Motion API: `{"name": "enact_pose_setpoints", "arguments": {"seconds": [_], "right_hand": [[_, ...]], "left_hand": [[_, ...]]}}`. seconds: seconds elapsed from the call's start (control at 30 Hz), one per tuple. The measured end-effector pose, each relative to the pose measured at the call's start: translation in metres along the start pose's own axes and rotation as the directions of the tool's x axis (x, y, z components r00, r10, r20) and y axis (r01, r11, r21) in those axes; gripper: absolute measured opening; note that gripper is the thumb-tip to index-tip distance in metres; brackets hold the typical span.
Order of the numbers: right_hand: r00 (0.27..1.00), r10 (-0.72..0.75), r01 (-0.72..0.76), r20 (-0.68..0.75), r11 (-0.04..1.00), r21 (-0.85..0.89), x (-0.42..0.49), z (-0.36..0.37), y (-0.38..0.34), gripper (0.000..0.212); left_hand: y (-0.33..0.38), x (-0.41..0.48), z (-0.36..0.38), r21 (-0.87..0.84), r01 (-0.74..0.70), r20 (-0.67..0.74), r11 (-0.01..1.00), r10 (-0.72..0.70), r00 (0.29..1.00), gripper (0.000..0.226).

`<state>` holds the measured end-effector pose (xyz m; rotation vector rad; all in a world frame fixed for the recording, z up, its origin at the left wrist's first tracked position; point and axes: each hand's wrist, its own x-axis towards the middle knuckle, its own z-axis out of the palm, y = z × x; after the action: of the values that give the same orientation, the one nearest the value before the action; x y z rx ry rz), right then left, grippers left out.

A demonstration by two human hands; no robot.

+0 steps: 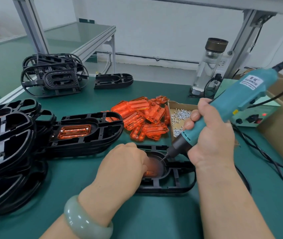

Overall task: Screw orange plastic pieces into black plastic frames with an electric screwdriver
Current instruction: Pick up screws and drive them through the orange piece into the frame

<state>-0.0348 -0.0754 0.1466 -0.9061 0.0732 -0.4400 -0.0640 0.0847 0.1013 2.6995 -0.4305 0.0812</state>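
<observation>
A black plastic frame [175,185] lies on the green table [154,213] at front centre, with an orange plastic piece [150,172] in it and a teal electric screwdriver [244,94] tilted above it. A stack of fitted black frames [85,135] lies to its left. Behind it is a heap of orange pieces [140,118], with a cardboard tray of screws [180,114] right of the heap.

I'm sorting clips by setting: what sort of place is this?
Probably a factory assembly bench: stacked black frames, a heap of orange pieces and a box of screws lie on a green mat, and the right hand grips a corded electric screwdriver.
</observation>
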Motion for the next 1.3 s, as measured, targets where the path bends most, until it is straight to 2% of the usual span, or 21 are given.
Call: {"name": "enact_pose_setpoints", "arguments": {"seconds": [0.33,0.83,1.1,1.3], "right_hand": [[0.995,-0.066,0.074,0.08,0.993,-0.094,-0.006,0.004,0.001,0.007],[0.967,-0.13,0.166,0.219,0.973,-0.158,-0.014,0.011,0.004,0.006],[0.886,-0.068,0.149,0.46,0.979,-0.143,-0.015,0.009,0.005,0.012],[0.887,-0.019,0.094,0.462,0.986,-0.141,-0.011,0.01,0.005,0.008]], "left_hand": [[-0.001,0.0,0.004,-0.026,-0.015,-0.043,1.0,0.014,0.999,0.02],[0.002,0.001,0.001,-0.022,0.008,-0.017,1.0,-0.008,1.0,0.023],[0.006,0.0,-0.003,0.021,0.008,0.015,1.0,-0.008,1.0,0.025],[0.007,0.0,-0.004,0.041,0.013,0.027,0.999,-0.015,1.0,0.025]]}}
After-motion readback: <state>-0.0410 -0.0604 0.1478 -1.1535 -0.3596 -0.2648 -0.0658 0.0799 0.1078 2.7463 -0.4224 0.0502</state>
